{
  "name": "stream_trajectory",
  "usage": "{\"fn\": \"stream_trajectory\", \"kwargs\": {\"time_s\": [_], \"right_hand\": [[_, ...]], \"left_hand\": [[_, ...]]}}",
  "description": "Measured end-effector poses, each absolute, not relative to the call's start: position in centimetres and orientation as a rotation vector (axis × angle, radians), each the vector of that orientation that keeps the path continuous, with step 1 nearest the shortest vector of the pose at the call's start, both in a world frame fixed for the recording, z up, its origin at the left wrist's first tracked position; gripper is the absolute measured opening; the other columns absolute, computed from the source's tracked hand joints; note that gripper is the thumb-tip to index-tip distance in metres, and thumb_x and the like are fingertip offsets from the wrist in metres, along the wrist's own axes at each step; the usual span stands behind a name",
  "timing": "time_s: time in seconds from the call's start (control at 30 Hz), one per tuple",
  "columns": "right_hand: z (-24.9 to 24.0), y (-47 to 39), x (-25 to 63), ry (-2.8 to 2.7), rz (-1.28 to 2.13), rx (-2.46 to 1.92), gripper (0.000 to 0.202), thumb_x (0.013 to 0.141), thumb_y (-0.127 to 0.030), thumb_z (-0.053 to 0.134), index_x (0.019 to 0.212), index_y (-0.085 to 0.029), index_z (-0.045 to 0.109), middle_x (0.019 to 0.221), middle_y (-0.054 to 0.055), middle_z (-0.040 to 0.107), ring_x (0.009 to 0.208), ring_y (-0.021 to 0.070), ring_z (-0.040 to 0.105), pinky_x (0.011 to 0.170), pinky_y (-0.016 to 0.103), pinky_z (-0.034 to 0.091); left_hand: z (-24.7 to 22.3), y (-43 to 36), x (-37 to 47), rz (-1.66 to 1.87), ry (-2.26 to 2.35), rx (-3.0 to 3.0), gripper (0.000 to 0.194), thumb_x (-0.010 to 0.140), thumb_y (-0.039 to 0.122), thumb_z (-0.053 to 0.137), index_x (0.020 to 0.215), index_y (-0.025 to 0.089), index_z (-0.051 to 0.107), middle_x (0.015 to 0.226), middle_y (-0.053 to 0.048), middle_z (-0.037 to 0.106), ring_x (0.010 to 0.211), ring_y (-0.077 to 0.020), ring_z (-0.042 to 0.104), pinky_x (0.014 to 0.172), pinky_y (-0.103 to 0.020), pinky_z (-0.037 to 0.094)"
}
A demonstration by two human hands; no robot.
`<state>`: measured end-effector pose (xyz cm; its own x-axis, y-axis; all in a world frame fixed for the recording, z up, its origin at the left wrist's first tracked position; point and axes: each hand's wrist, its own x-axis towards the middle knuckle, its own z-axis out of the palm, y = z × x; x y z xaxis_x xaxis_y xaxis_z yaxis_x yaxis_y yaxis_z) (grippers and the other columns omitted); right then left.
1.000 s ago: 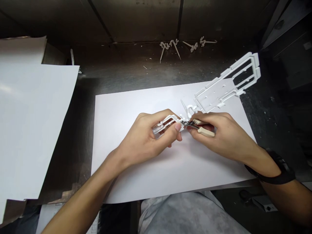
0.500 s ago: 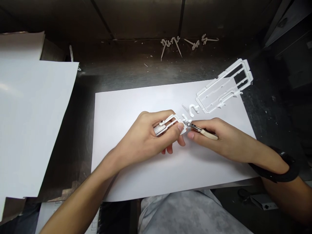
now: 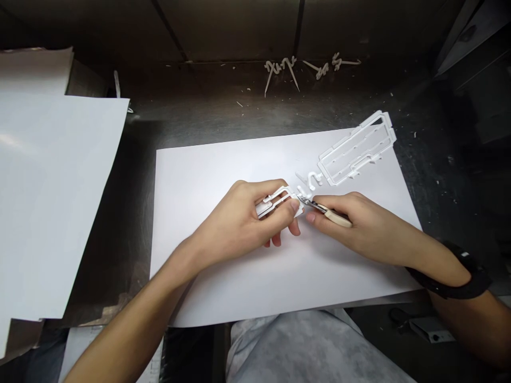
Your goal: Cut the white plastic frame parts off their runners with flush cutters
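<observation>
Between the thumb and fingers of my left hand (image 3: 247,218) is a white plastic frame (image 3: 279,196), partly covered by the hand. My right hand (image 3: 359,226) is closed around cutting pliers with cream handles (image 3: 338,218). The pliers' jaws lie at the right end of the held frame, against the curved white sprue (image 3: 311,183). A second, larger white plastic frame (image 3: 357,149) extends from the far side of this sprue, toward the upper right, over the white sheet (image 3: 211,292). Whether the jaws have cut through the sprue cannot be made out.
Several loose sprue pieces (image 3: 281,69) and small white scraps lie on the dark metal table (image 3: 191,117) near its back wall. A stack of large white sheets (image 3: 56,202) stands at the left. A black band (image 3: 451,282) circles my right wrist.
The larger frame's far end has dropped and swung left, nearer the sheet. Both hands, with the held frame and the pliers, have shifted only slightly.
</observation>
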<state>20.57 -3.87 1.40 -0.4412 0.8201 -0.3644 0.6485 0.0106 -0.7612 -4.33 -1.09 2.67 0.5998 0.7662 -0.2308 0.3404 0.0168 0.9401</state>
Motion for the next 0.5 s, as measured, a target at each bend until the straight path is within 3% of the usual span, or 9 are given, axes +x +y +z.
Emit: {"fn": "stream_trajectory", "kwargs": {"time_s": [0.23,0.5], "right_hand": [[1.32,-4.10,20.28,-2.068,1.439,-1.586,0.043,0.113,-0.048,0.056,0.081,-0.020,0.062,0.064,-0.005,0.042,0.056,0.0134,0.037,0.052,0.030,0.025],[1.14,-4.36,20.17,-2.071,1.415,-1.615,0.049,0.115,-0.050,0.053,0.077,-0.019,0.056,0.064,-0.006,0.033,0.056,0.0120,0.030,0.050,0.031,0.024]], "left_hand": [[2.58,-1.01,-4.32,0.394,0.943,1.536,0.031,0.110,0.043,0.064,0.091,0.020,0.072,0.086,0.005,0.075,0.061,-0.0098,0.069,0.054,-0.018,0.056],[2.56,-0.80,-4.61,0.377,0.951,1.496,0.020,0.107,0.029,0.065,0.091,0.019,0.071,0.087,0.004,0.076,0.063,-0.0112,0.069,0.055,-0.018,0.056]]}}
